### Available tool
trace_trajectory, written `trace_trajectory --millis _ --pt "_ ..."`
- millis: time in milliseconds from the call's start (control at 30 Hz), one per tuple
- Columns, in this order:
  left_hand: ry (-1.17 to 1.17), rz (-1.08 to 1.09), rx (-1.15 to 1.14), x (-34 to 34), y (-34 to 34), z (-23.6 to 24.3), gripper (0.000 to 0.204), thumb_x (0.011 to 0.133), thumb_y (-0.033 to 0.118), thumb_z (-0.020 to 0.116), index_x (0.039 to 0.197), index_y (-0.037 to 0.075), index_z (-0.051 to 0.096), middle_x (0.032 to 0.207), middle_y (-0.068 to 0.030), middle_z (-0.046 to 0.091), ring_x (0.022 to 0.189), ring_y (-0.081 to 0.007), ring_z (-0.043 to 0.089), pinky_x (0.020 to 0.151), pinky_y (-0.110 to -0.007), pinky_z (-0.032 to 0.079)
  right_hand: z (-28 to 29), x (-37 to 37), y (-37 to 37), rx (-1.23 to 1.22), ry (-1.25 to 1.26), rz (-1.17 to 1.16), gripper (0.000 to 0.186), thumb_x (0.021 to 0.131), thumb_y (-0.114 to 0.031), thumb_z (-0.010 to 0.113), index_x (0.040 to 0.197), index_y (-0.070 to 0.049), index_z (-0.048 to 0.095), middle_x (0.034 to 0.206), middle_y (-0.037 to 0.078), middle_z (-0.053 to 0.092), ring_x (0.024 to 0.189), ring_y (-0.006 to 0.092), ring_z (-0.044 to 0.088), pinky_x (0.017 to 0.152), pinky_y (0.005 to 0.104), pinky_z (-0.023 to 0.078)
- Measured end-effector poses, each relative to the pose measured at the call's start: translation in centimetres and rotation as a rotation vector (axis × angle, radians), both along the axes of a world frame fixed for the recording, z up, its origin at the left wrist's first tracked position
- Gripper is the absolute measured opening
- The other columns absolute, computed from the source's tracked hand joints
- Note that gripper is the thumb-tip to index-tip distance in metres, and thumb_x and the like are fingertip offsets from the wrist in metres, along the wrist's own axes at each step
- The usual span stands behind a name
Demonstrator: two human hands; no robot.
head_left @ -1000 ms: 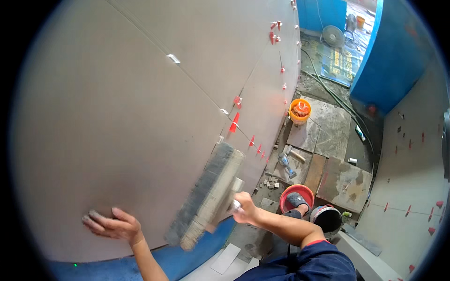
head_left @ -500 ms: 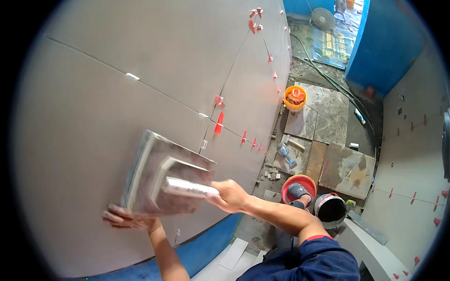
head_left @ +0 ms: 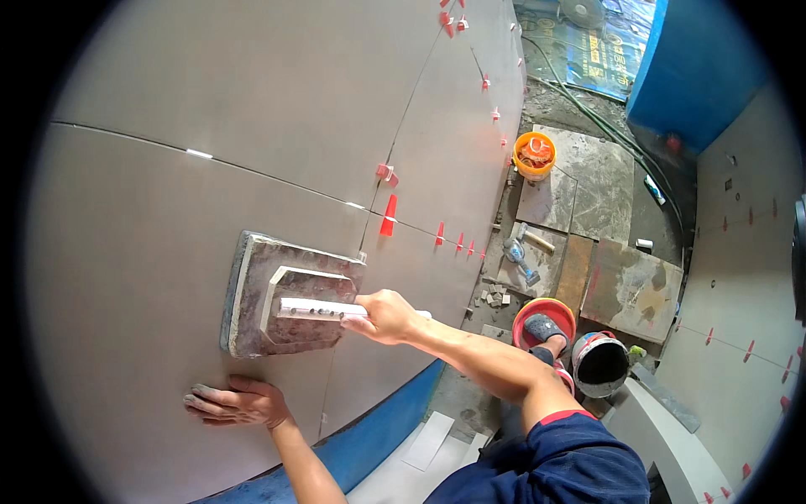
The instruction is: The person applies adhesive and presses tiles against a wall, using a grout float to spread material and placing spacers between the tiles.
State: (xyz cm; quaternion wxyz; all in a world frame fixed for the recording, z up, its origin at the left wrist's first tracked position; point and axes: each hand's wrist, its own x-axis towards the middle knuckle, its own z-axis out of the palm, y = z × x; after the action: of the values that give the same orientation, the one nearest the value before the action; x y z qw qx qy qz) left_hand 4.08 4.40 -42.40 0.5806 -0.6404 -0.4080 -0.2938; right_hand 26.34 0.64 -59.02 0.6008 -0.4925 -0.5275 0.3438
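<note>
My right hand (head_left: 384,317) is wrapped round the pale handle of a big rectangular float (head_left: 248,323), its back stained and smeared. The float's face is turned to a large grey wall tile (head_left: 134,286); whether it touches all over, I cannot tell. My left hand (head_left: 239,403) lies flat on the same tile just below the float, fingers spread and fingertips dirty. Red wedges (head_left: 389,216) and white clips (head_left: 200,154) sit in the joints above and to the right of the float.
On the floor at right stand an orange bucket (head_left: 518,167) with red pieces, a blue power tool (head_left: 522,262) and a dark-mouthed bucket (head_left: 601,370). One of my feet is over a red basin (head_left: 522,323). Hoses (head_left: 604,149) run along the floor. A second tiled wall (head_left: 743,277) rises at right.
The float has moved up from my left hand, which it overlapped before, and its blur is gone. My left hand stays on the tile. The view has shifted slightly.
</note>
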Motion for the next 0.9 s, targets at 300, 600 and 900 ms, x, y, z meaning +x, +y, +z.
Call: trace_trajectory --millis 300,600,900 --pt "0.005 0.002 0.075 0.7 -0.1 0.4 0.054 0.103 0.031 0.036 0.146 -0.001 0.036 0.153 -0.0224 0.031 0.141 -0.0434 0.030 0.113 -0.059 0.021 -1.2 3.6 -4.7 0.335 0.051 -0.070 0.042 0.082 -0.044 0.070 0.074 -0.006 0.055 0.061 0.013 0.059 0.056 0.0381 0.061 0.053 0.0430 0.050" --pt "0.042 0.044 -0.031 0.0 -0.6 0.1 0.058 0.103 0.035 0.038 0.146 -0.003 0.034 0.153 -0.0234 0.031 0.141 -0.0439 0.028 0.111 -0.059 0.023 2.0 3.1 -1.3 0.030 -0.047 -0.038 0.056 0.088 -0.053 0.062 0.069 -0.001 0.056 0.057 0.020 0.057 0.054 0.0409 0.059 0.054 0.0479 0.048" --pt "0.074 -0.072 0.036 1.3 0.0 0.2 0.056 0.102 0.032 0.034 0.145 -0.004 0.037 0.152 -0.0248 0.032 0.140 -0.0448 0.032 0.112 -0.058 0.020 -1.3 3.6 2.5 0.219 -0.211 -0.237 0.057 0.080 -0.058 0.067 0.067 -0.004 0.055 0.056 0.015 0.058 0.053 0.0361 0.061 0.048 0.0438 0.049"
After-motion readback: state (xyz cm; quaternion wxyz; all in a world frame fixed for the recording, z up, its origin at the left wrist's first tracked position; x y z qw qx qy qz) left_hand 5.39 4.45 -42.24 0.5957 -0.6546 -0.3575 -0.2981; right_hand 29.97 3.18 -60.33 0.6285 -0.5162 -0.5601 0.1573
